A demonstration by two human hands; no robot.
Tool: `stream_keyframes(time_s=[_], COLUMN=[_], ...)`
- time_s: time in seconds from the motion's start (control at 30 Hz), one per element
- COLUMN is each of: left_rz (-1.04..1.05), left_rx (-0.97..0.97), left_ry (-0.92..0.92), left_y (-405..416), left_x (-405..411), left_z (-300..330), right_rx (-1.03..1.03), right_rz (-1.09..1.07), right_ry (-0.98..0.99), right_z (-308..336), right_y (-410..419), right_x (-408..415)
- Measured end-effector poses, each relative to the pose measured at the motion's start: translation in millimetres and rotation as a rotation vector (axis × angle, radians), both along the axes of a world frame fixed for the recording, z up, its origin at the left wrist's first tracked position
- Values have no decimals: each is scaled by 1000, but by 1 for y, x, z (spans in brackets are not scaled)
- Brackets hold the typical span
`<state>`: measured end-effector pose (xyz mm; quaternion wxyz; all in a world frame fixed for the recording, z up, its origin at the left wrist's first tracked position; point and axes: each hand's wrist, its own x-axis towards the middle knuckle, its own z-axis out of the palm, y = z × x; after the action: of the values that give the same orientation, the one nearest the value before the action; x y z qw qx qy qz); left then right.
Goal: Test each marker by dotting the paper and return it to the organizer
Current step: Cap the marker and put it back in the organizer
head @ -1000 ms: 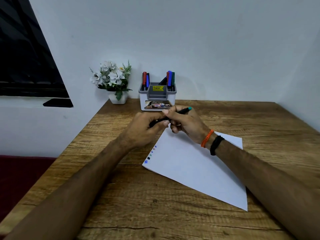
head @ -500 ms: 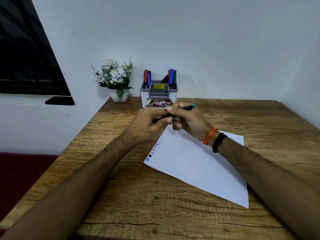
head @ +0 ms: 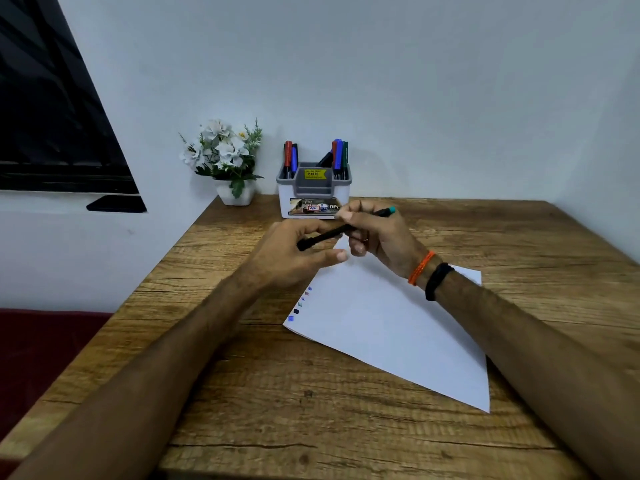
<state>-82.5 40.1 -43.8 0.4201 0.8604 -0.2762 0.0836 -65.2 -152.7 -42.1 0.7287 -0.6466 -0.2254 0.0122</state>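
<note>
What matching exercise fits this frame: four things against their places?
Things:
1. marker
2. paper
3. organizer
4. flower pot

Places:
A. flat on the table, dots along its left edge
B. at the table's far edge, by the wall, holding markers
C. held in both hands above the table
D. far left corner of the table, left of the organizer

Pairs: 1-C, 2-A, 3-B, 4-D
</note>
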Motion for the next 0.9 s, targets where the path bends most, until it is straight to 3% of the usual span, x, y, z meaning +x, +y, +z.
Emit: stream_keyframes(time_s=[0.17, 0.37, 0.6, 0.9], left_rz=[157, 208, 223, 204], left_rx=[125, 258, 294, 388], left_ry=[92, 177, 166, 149], left_y=[23, 27, 26, 26], left_x=[13, 16, 15, 13], left_z=[3, 2, 0, 0], right_rx=[32, -122, -208, -354], right_rz=[6, -74, 110, 80], right_ry=[135, -48, 51, -6], right_z=[3, -4, -6, -15], right_y=[-11, 0, 9, 13], right_x=[0, -9, -19, -25])
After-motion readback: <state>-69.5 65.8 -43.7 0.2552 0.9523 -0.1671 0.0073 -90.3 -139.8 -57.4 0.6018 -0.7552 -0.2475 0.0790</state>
